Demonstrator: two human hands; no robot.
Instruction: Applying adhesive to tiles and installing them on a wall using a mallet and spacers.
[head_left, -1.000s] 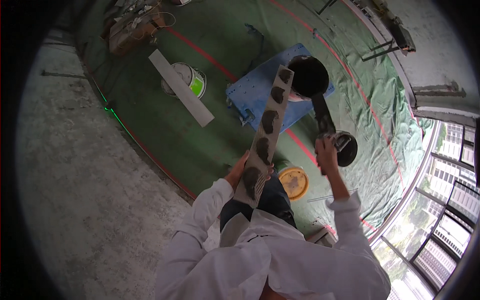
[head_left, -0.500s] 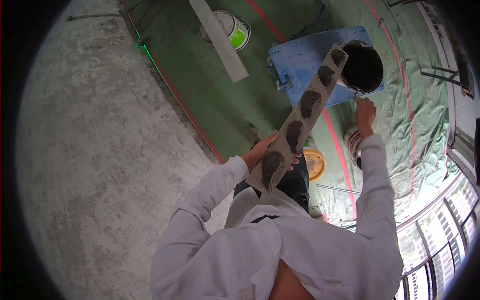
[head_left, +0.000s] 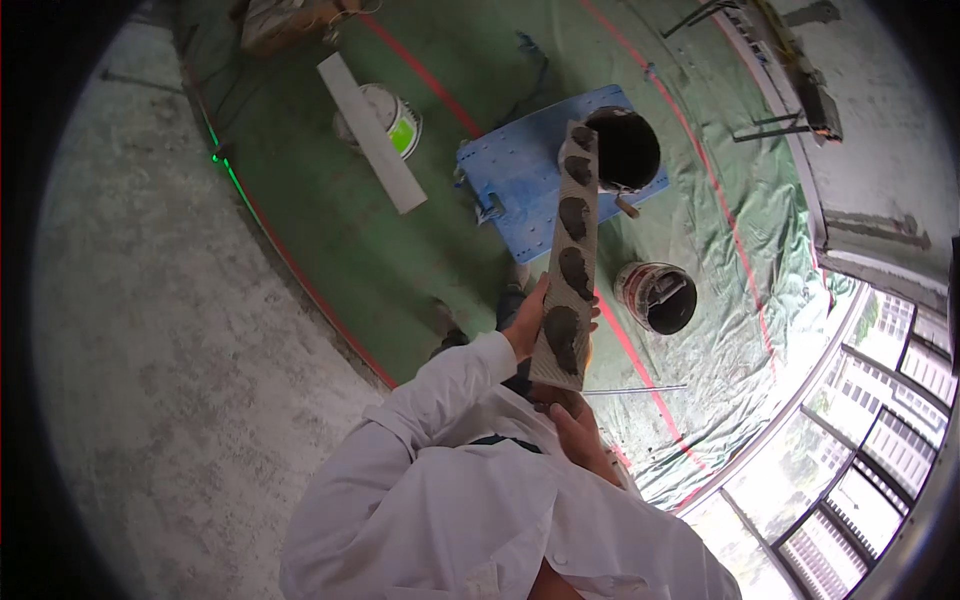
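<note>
A long narrow tile strip with a ribbed back carries several dark dabs of mortar along its length. My left hand grips its left edge near the lower end, with fingertips showing at the right edge. At the near end, my right hand is closed at the strip's edge, its fingers partly hidden under it. Beyond the strip's far end, a bucket with a dark inside stands on a blue plastic platform. A tool handle sticks out by the bucket's near rim.
Another plain strip lies across a white and green bucket at the far left. An open pail with a tool inside stands on the green sheet to the right. Windows line the lower right; bare concrete spans the left.
My right hand has let go of the tool at the bucket and come back to the strip's near end. The strip has turned more upright in view. The view has shifted right.
</note>
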